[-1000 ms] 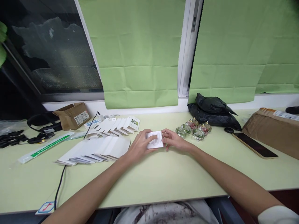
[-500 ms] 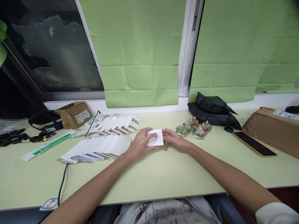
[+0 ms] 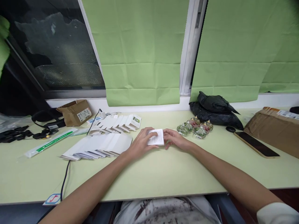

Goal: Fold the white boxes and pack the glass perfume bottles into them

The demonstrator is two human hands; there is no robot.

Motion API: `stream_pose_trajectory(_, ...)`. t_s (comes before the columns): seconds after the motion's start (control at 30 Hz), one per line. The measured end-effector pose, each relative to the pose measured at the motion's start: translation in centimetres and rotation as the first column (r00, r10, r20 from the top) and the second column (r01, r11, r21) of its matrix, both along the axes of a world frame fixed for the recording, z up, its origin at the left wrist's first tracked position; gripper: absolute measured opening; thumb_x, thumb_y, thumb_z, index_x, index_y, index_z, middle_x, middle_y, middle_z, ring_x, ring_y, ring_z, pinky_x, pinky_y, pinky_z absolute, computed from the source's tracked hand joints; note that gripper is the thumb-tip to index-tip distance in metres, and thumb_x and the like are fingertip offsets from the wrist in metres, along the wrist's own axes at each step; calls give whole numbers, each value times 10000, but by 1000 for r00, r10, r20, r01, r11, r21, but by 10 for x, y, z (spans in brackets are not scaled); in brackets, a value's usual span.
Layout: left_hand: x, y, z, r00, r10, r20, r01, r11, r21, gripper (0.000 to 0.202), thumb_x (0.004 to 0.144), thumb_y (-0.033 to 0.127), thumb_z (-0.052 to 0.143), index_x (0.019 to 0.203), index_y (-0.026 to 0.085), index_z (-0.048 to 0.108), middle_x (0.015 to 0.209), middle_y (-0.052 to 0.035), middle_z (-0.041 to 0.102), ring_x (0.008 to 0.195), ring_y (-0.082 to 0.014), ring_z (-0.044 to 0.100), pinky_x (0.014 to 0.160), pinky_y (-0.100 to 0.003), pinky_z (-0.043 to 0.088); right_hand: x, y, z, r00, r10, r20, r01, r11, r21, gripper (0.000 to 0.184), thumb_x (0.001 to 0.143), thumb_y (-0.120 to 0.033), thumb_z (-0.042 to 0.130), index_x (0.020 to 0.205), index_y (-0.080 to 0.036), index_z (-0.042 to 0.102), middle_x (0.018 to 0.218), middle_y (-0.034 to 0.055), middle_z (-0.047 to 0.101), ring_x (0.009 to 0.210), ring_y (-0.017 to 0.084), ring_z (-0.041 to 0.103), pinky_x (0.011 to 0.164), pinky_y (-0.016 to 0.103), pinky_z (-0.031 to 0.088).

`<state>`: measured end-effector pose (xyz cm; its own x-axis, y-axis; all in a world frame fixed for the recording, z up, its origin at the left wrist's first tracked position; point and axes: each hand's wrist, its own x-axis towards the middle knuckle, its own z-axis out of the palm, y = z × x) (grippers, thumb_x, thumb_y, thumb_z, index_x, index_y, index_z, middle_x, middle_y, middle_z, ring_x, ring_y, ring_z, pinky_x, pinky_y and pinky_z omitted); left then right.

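A small white printed paper [image 3: 157, 137] lies folded between both hands on the pale green table [image 3: 149, 174]. My left hand [image 3: 140, 143] grips its left edge, thumb on top. My right hand [image 3: 175, 139] pinches its right edge with curled fingers. Just left of the hands, a fan of flat white cartons [image 3: 98, 147] is spread out. Behind it stands a row of smaller white folded boxes [image 3: 116, 122].
Several clear glass ornaments [image 3: 195, 128] sit right of my hands, with a black plastic bag [image 3: 215, 109] behind them. A phone [image 3: 256, 144] and a brown parcel [image 3: 273, 130] lie far right. An open cardboard box [image 3: 74, 112], black cable [image 3: 65, 174] and headset [image 3: 44, 121] are at left.
Both hands stay on the folded paper; they and the paper have shifted only slightly as the camera tilted a little.
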<state>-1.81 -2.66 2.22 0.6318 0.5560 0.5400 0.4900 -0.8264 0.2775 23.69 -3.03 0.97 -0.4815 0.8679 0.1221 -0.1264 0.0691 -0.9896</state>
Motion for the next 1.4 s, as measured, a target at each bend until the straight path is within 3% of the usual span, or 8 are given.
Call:
stream_pose_trajectory(0.5, -1, 0, -3, 999, -13, -41, 14, 1000, 13, 483, 919, 434, 731, 1349, 316, 545, 1459, -114, 493, 1347, -315, 491, 1072, -488, 499, -2, 1, -2, 999, -26, 37, 26, 1000, 3, 335, 838, -412, 759, 1061, -193, 636, 936, 34, 692, 755, 163, 674, 640, 314, 632)
stream_pose_trajectory(0.7, 0, 0, 0, 1000, 3, -29, -5, 998, -61, 460, 935, 440, 708, 1343, 320, 532, 1492, -100, 468, 1376, -309, 463, 1062, -467, 501, 1, 0, -1, 1000, -20, 6, 20, 1000, -3, 378, 852, -457, 775, 1094, -194, 654, 957, 51, 693, 804, 175, 671, 676, 327, 640)
stream_pose_trajectory(0.8, 0, 0, 1, 1000, 8, -3, -8, 995, -100, 577, 928, 465, 714, 1434, 339, 466, 1510, -98, 455, 1403, -309, 439, 1089, -472, 481, 3, -1, 0, 1000, 3, -10, -3, 1000, 6, 376, 868, -479, 766, 1087, -193, 659, 966, 56, 686, 832, 183, 671, 698, 341, 644)
stream_pose_trajectory(0.9, 1, -1, 0, 999, 26, 27, -22, 992, -127, 869, 899, 508, 738, 1596, 344, 246, 1501, -123, 460, 1391, -323, 447, 1106, -495, 464, 3, -1, 0, 1000, 13, -16, -12, 1000, 11, 373, 872, -492, 762, 1074, -195, 661, 1001, 63, 682, 871, 191, 672, 714, 346, 644)
stream_pose_trajectory(0.97, 3, -2, 0, 999, 33, 20, -30, 992, -125, 935, 892, 531, 737, 1623, 334, 190, 1492, -135, 453, 1379, -334, 446, 1104, -506, 462, 3, -1, 0, 1000, 10, -16, -9, 1000, 13, 364, 866, -480, 768, 1061, -193, 658, 1031, 66, 677, 885, 193, 667, 713, 346, 644)
stream_pose_trajectory(1.13, 7, -6, 1, 1000, 22, -3, -22, 995, -99, 743, 895, 499, 739, 1522, 311, 387, 1413, -120, 477, 1322, -327, 456, 1087, -495, 465, -1, -1, -2, 999, -11, 39, 8, 998, 67, 361, 869, -425, 747, 1121, -192, 636, 1009, 51, 667, 886, 195, 658, 705, 340, 639)
stream_pose_trajectory(1.3, 7, -3, 1, 998, 65, -11, -66, 998, -26, 773, 827, 482, 815, 1479, 317, 434, 1368, -114, 508, 1257, -342, 493, 1039, -522, 472, -5, -3, -3, 976, -155, 150, 118, 967, 227, 442, 892, -354, 688, 1304, -267, 553, 961, 8, 645, 805, 166, 637, 660, 305, 614)
stream_pose_trajectory(1.4, 7, -3, 2, 997, 75, -33, -75, 997, 24, 799, 782, 500, 853, 1460, 319, 472, 1308, -106, 544, 1197, -339, 526, 1030, -530, 466, -4, -3, -2, 976, -129, 173, 84, 965, 248, 408, 890, -335, 667, 1275, -249, 564, 974, 18, 654, 807, 169, 636, 646, 287, 595)
